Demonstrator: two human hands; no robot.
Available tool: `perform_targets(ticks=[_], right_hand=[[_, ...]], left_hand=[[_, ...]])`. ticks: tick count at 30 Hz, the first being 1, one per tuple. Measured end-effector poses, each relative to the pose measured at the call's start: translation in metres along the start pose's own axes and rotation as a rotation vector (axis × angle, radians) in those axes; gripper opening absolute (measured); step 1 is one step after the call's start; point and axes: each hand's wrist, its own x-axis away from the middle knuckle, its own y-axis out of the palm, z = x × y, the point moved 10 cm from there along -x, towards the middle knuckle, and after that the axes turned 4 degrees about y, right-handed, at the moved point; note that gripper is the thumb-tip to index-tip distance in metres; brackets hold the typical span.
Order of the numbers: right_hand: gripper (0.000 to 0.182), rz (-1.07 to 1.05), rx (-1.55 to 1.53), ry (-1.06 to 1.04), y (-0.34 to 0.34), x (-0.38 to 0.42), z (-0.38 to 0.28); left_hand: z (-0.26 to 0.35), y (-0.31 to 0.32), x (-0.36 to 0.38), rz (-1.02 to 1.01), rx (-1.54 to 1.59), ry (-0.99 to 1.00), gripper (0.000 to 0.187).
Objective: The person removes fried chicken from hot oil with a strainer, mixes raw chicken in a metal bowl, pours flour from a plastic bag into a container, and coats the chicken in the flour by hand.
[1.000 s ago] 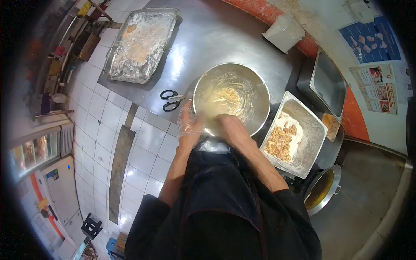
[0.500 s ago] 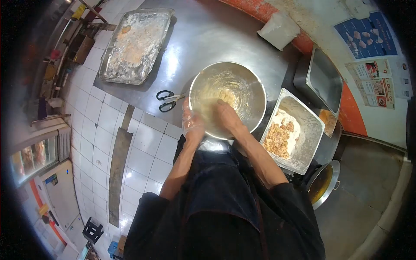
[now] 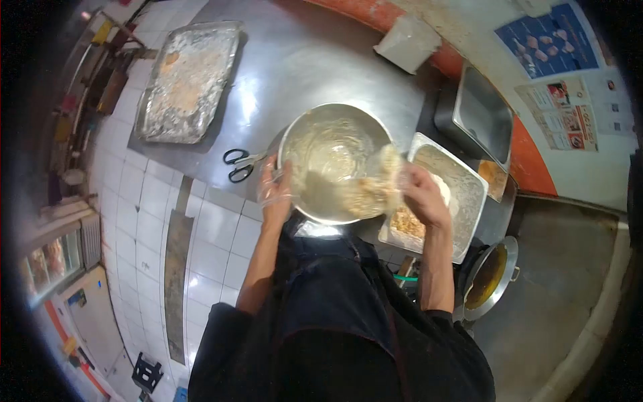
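A round steel bowl (image 3: 305, 127), smeared with pale batter inside, stands at the table's front edge. My left hand (image 3: 274, 191), in a clear plastic glove, grips its left rim. Over the bowl's right side, my right hand (image 3: 425, 194) is closed on a blurred, battered clump (image 3: 365, 197) that stretches out to the left. Just right of the bowl sits a metal pan (image 3: 469, 214) with white flour (image 3: 440, 187) and coated brown pieces (image 3: 406, 223) in it. Black-handled scissors (image 3: 239, 165) lie left of the bowl.
A foil-like tray (image 3: 187, 84) with pale residue lies at the table's back left. An empty deep steel pan (image 3: 482, 117) stands at the right, near a white box (image 3: 408, 43). A wok (image 3: 492, 281) of yellowish oil is at the lower right.
My right hand has risen out of the bowl and moved right, now with the battered clump in it. My left hand stays at the rim. The whole view has shifted slightly.
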Motion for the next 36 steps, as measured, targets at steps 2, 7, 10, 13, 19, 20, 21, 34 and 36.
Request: perform_targets(ticks=[2,7,10,13,19,20,21,34,36], right_hand=[[0.032,0.229,0.005,-0.163,-0.041,0.050,-0.050],[0.029,0.781,0.404,-0.256,-0.075,0.172,-0.149],[0.023,0.918,0.659,-0.156,-0.119,0.148,-0.098],[0.020,1.043,0.859,-0.049,-0.168,0.162,-0.040],[0.029,1.021,0.661,0.031,-0.176,0.164,-0.021],[0.033,1.067,0.682,0.038,-0.177,0.174,-0.029],[0.033,1.037,0.679,0.014,-0.181,0.156,-0.036],[0.026,1.014,0.757,-0.034,-0.210,0.187,-0.025],[0.028,0.971,0.723,-0.013,-0.207,0.170,-0.016]], left_hand=[[-0.005,-0.001,0.000,-0.039,-0.019,0.050,0.041],[-0.016,0.001,0.008,-0.090,0.023,-0.039,0.043],[0.005,-0.008,0.008,-0.015,-0.228,0.081,0.044],[0.012,-0.004,0.007,-0.011,-0.084,0.012,0.043],[0.020,-0.014,-0.004,0.013,0.240,0.046,0.039],[0.016,-0.012,-0.001,0.031,0.242,0.038,0.039],[0.018,-0.020,-0.006,0.086,0.209,0.099,0.039],[0.033,-0.044,0.014,0.293,0.074,0.072,0.035],[0.022,-0.054,0.014,0.329,0.137,0.081,0.034]])
